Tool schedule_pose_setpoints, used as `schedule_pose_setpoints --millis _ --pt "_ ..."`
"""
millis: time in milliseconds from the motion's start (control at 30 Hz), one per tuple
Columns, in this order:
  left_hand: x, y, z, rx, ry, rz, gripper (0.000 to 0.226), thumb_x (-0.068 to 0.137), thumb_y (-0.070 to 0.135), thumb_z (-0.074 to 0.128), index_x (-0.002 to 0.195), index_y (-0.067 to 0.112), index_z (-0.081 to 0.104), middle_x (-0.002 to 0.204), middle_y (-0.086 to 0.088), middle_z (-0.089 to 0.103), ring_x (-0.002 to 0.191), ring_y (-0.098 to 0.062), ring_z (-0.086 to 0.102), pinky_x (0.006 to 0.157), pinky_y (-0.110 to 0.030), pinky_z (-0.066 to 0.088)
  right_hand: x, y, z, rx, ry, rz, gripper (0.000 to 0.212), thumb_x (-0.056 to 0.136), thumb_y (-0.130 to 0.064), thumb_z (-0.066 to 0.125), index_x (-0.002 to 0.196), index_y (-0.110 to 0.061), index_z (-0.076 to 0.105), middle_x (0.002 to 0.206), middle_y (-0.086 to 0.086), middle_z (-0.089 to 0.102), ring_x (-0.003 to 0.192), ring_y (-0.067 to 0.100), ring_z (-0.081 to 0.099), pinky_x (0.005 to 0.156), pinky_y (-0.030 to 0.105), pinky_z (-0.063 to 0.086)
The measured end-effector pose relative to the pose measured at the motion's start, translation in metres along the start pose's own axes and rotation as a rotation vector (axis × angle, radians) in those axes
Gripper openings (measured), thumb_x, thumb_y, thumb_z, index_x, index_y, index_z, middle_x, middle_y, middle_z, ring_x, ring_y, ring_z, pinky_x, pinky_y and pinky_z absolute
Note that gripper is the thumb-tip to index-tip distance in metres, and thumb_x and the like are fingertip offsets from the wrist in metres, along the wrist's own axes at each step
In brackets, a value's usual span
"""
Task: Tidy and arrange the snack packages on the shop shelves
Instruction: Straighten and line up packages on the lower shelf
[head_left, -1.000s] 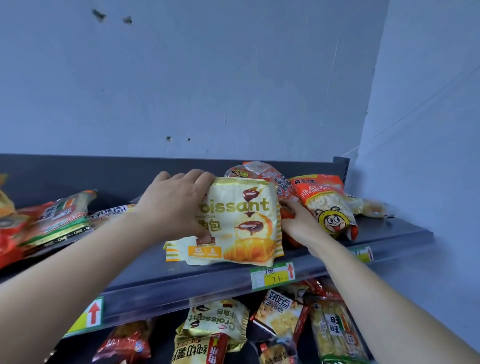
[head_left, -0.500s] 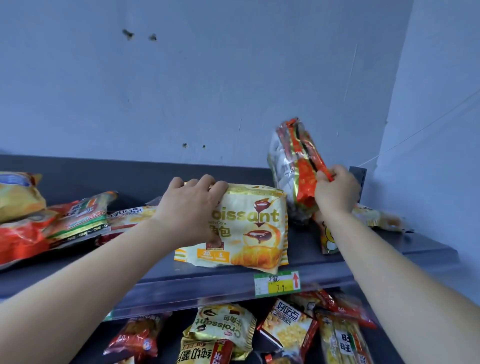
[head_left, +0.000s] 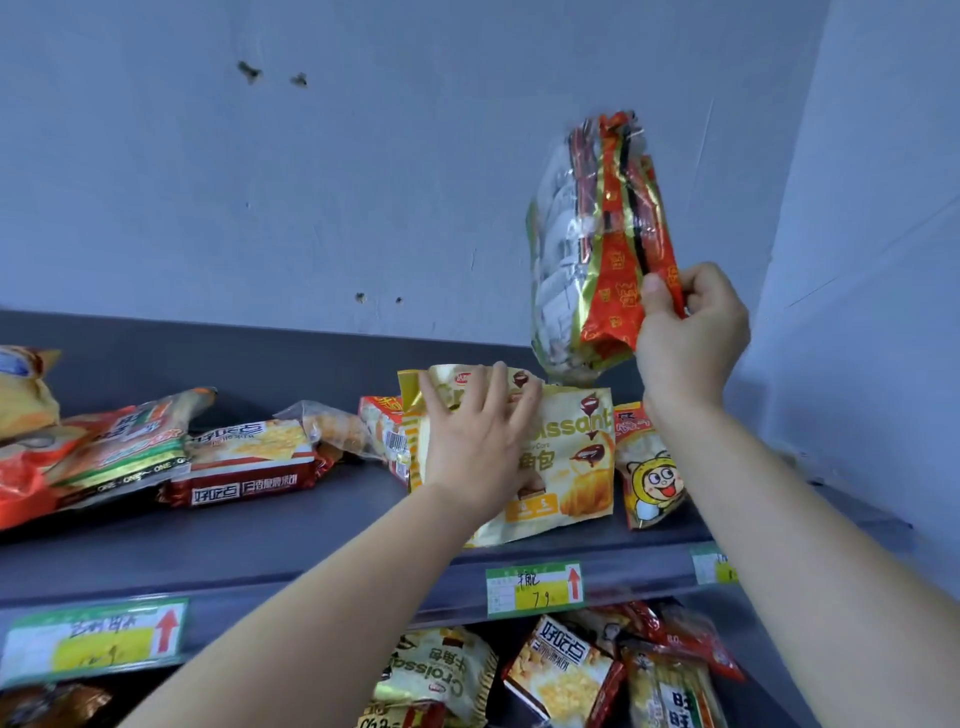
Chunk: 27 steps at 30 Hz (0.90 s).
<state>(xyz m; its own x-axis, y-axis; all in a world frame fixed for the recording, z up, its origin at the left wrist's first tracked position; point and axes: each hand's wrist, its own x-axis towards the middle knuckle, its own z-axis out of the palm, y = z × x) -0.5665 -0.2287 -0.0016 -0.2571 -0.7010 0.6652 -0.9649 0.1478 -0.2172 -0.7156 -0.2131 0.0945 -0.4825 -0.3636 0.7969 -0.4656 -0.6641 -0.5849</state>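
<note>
Head view: red-gold snack pack, clear side, held upright.

Left hand lay flat, fingers spread toward twelve o'clock, forearm stretching back to seven — right hand raised at two o'clock, fingers pinched closed, forearm running to five.

1. The top shelf has a bare strip along its front, between the brown biscuit pack on the left and the croissant bag.
2. Further left, piled packets fill the shelf – no way through.
3. Right end: the bee-face bag stands just beside the croissant bag – beyond it, bare shelf by the side wall.
</note>
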Motion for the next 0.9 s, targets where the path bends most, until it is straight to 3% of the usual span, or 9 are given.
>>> schedule_pose_setpoints --millis 167,300,433,500,567,633,667,767,900 --pt "-0.014 -0.009 0.008 -0.018 0.06 0.003 0.103 0.078 0.081 0.037 0.151 0.03 -0.013 0.161 -0.008 -0.011 0.148 -0.03 -0.005 0.108 -0.07 -0.008 -0.015 0.002 -0.005 -0.019 -0.046 -0.092 0.024 0.093 -0.021 0.057 0.073 -0.015 0.045 0.062 -0.013 0.046 0.054 0.001 0.043 0.05 0.013 0.032" --pt "-0.027 -0.022 0.008 -0.022 0.15 0.038 0.103 0.069 0.083 0.042 0.152 0.028 0.013 0.161 -0.014 0.006 0.148 -0.031 0.004 0.109 -0.071 0.0 -0.023 -0.01 -0.001 -0.006 -0.039 -0.196 0.019 0.094 -0.022 0.058 0.079 -0.014 0.049 0.067 -0.02 0.048 0.061 -0.009 0.049 0.051 0.003 0.033" --pt "-0.043 -0.034 0.006 -0.024 0.244 0.125 0.093 0.069 0.072 0.062 0.146 0.028 0.035 0.16 -0.014 0.015 0.147 -0.03 0.009 0.11 -0.068 0.008 -0.034 -0.02 0.007 0.042 -0.007 -0.323 0.02 0.094 -0.022 0.058 0.078 -0.01 0.052 0.07 -0.01 0.053 0.06 0.003 0.046 0.054 0.003 0.033" --pt "-0.053 -0.033 -0.006 -0.289 0.406 0.085 0.075 0.079 0.068 0.054 0.143 0.03 0.041 0.159 -0.005 0.019 0.147 -0.022 0.014 0.115 -0.057 0.015 -0.04 -0.028 0.008 0.062 -0.001 -0.391 0.022 0.093 -0.02 0.058 0.078 -0.005 0.055 0.073 -0.007 0.054 0.065 0.003 0.045 0.056 0.002 0.033" --pt "-0.056 -0.027 -0.037 -1.008 0.393 -0.157 0.083 0.076 0.071 0.053 0.147 0.035 0.031 0.156 0.007 0.025 0.142 -0.009 0.028 0.115 -0.039 0.029 -0.048 -0.034 0.01 0.065 -0.008 -0.497 0.019 0.092 -0.012 0.059 0.076 -0.002 0.056 0.071 -0.002 0.055 0.065 0.003 0.043 0.058 0.004 0.033" --pt "-0.048 -0.024 -0.073 -1.728 0.347 -0.349 0.105 0.061 0.073 0.068 0.148 0.034 0.025 0.146 0.003 0.041 0.126 -0.011 0.051 0.103 -0.041 0.046 -0.061 -0.034 0.014 0.058 -0.067 -0.64 0.015 0.09 -0.002 0.058 0.075 0.001 0.058 0.071 0.006 0.058 0.066 0.01 0.046 0.058 0.013 0.036" --pt "-0.041 -0.027 -0.085 -1.901 0.329 -0.405 0.106 0.058 0.068 0.075 0.146 0.029 0.031 0.137 -0.004 0.051 0.116 -0.017 0.059 0.093 -0.044 0.053 -0.07 -0.033 0.017 0.053 -0.116 -0.716 0.015 0.091 -0.001 0.056 0.077 0.003 0.061 0.075 0.009 0.061 0.069 0.016 0.053 0.06 0.021 0.042" --pt "-0.037 -0.038 -0.104 -2.038 0.385 -0.611 0.071 0.066 0.043 0.08 0.126 0.014 0.055 0.099 -0.007 0.068 0.084 -0.021 0.066 0.063 -0.035 0.056 -0.093 -0.037 0.023 0.07 -0.238 -0.881 0.03 0.097 -0.01 0.045 0.084 0.003 0.069 0.091 0.015 0.068 0.082 0.029 0.066 0.071 0.038 0.055" --pt "-0.062 -0.069 -0.099 -2.017 0.451 -0.819 0.043 0.061 0.026 0.072 0.101 0.013 0.062 0.081 -0.007 0.062 0.066 -0.023 0.059 0.056 -0.028 0.048 -0.112 -0.051 0.025 0.226 -0.413 -0.903 0.022 0.089 -0.022 0.062 0.088 -0.003 0.073 0.095 0.009 0.07 0.088 0.023 0.067 0.079 0.032 0.055"
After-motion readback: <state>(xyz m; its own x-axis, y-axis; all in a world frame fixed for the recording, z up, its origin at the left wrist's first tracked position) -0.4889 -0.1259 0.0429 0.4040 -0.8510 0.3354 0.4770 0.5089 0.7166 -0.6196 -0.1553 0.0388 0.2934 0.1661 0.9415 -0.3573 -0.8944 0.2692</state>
